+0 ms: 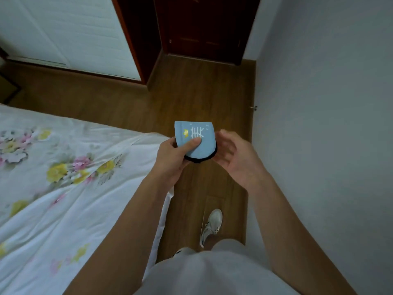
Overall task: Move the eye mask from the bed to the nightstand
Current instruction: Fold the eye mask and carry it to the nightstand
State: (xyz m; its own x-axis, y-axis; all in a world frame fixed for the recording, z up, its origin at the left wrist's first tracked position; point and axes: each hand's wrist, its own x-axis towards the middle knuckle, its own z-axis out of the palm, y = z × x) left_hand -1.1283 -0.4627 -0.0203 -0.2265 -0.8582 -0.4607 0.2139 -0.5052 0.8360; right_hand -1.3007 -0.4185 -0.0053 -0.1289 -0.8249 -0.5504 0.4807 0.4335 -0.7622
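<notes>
Pale blue soft fabric with a black edge, the folded eye mask [194, 141] is held in the air above the brown wood-plank floor [191, 99], just off the edge of the bed with the white floral quilt [63, 177]. Its straight folded edge points up and away from the person, the rounded black-trimmed end towards them; its printed face, with white line marks and a small yellow shape, is turned up. The left hand [172, 158] pinches it, thumb on top. The right hand [234, 152] is loosely spread beside its right edge; whether it touches is unclear. Any strap is hidden.
</notes>
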